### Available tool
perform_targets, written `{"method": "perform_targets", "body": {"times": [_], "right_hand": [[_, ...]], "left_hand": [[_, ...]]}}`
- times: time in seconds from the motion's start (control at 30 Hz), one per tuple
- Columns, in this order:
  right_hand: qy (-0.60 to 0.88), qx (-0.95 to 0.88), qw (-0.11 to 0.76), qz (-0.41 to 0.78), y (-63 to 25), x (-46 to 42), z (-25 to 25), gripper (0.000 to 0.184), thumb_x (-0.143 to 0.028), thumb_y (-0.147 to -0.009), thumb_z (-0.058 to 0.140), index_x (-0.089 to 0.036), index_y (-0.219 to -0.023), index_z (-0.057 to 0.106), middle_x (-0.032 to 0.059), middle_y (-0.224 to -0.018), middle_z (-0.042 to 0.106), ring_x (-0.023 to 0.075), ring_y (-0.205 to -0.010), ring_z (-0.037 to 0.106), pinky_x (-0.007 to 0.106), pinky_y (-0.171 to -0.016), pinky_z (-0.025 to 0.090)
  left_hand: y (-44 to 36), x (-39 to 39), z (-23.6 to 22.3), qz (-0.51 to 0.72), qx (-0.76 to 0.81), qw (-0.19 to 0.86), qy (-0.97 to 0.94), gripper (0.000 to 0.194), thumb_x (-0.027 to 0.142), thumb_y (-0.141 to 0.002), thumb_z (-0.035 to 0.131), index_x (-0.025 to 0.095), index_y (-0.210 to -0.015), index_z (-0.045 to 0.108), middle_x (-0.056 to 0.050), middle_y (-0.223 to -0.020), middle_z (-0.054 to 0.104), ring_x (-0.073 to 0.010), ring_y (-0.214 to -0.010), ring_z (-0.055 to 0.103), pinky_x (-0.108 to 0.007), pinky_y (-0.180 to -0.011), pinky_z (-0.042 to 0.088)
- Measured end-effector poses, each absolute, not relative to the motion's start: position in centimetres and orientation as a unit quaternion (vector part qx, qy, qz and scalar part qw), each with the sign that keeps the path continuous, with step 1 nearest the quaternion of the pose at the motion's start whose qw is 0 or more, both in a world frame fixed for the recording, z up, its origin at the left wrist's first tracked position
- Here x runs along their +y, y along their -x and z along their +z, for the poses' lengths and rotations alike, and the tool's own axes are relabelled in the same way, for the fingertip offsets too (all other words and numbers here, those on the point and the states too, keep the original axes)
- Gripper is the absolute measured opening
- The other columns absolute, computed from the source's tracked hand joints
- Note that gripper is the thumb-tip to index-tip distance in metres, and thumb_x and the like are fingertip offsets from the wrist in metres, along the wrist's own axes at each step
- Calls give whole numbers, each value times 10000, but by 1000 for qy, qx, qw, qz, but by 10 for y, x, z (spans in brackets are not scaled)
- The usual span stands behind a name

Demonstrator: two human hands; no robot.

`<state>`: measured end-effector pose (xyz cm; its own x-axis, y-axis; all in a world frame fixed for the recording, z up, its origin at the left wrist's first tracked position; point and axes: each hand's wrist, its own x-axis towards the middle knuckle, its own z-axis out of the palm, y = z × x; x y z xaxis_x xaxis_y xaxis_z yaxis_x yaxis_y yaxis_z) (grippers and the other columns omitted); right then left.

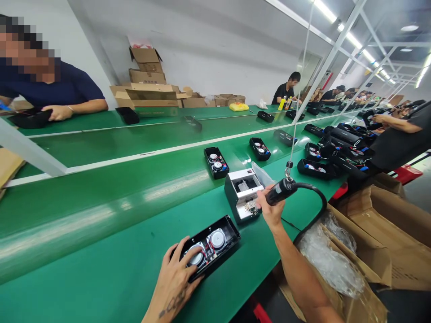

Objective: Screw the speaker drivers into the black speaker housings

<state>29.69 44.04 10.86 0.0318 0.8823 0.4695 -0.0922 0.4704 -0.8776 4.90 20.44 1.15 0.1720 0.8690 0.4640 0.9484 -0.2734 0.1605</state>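
Observation:
An open black speaker housing [220, 244] with two round drivers lies on the green belt [101, 251] near its front edge. My left hand [175, 271] grips its near end, fingers spread over one driver. My right hand [271, 208] is closed round a black electric screwdriver [281, 190] that hangs on a cord from above. Its tip points into a small grey screw feeder box [242, 193] standing on the belt just right of the housing.
More open speaker housings [216, 162] ride the belt farther off, with a stack [336, 154] at the right. A cardboard box with plastic wrap [340, 264] stands by my right arm. Other people sit along both sides, and cartons [148, 92] pile up at the back wall.

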Motion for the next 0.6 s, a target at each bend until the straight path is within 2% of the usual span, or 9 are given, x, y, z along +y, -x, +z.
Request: {"method": "perform_targets", "body": {"times": [0.17,0.3,0.47,0.6], "right_hand": [[325,-623,529,475,-298,425,116,346,-402,-863,843,-219,-978,573,-107,-525,546,107,-396,485,264,-443,451],[236,-594,462,615,-289,385,115,335,-356,-918,823,-253,-1052,535,-138,-545,517,85,-353,444,218,-393,401],[110,-523,500,681,-253,329,115,264,-311,-1024,718,-306,-1176,503,-137,-610,508,74,-380,435,193,-403,411],[81,-521,513,677,-221,303,113,277,-324,-1034,713,-322,-1199,490,-121,-686,538,64,-383,436,195,-404,435]], "left_hand": [[-50,204,13,-240,-600,78,759,93,301,-798,860,301,-801,768,33,-1303,767,-384,-1416,493,-545,-1124,350],[-56,202,19,-232,-622,39,747,182,362,-780,920,281,-762,758,36,-1294,775,-413,-1431,499,-579,-1141,361],[-62,199,26,-207,-646,-8,734,219,427,-782,943,286,-797,777,33,-1324,763,-409,-1477,477,-616,-1205,345],[-65,197,28,-205,-649,-23,732,202,442,-805,934,336,-932,817,36,-1360,745,-399,-1509,433,-622,-1239,303]]}}
